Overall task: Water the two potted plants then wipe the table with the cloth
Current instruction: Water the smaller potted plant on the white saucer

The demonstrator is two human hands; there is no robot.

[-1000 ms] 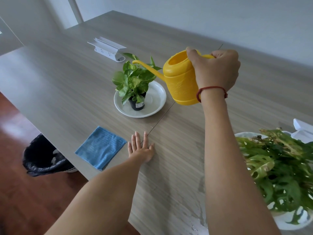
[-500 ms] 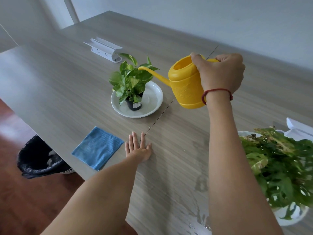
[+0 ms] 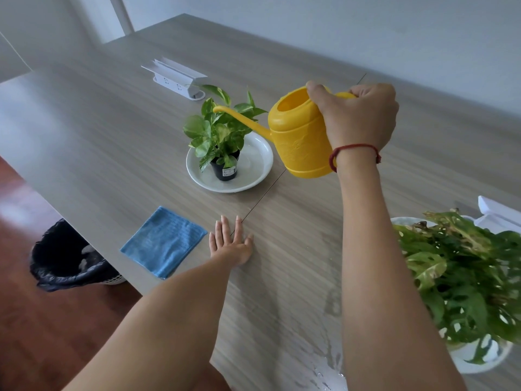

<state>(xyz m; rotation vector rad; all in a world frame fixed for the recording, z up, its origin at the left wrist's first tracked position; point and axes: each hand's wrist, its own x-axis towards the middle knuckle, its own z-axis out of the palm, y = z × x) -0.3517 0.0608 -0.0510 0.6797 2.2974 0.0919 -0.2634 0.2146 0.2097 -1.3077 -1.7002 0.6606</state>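
My right hand [image 3: 356, 117] grips the handle of a yellow watering can [image 3: 300, 139], held above the table with its spout over the leaves of a small green plant [image 3: 220, 128]. That plant stands in a black pot on a white saucer [image 3: 253, 170]. My left hand [image 3: 231, 242] lies flat on the wooden table [image 3: 98, 131], fingers spread, just right of a folded blue cloth [image 3: 163, 242]. A larger leafy plant [image 3: 465, 275] in a white pot sits at the right edge.
Water is spilled on the table near the front edge [image 3: 318, 371]. A white socket box [image 3: 176, 77] sits behind the small plant, another white box [image 3: 499, 215] at the far right. A black-lined bin [image 3: 67, 261] stands on the floor at the left.
The watering can's spout has stayed over the small plant while the can shifted slightly with the view. My left hand has remained flat on the table.
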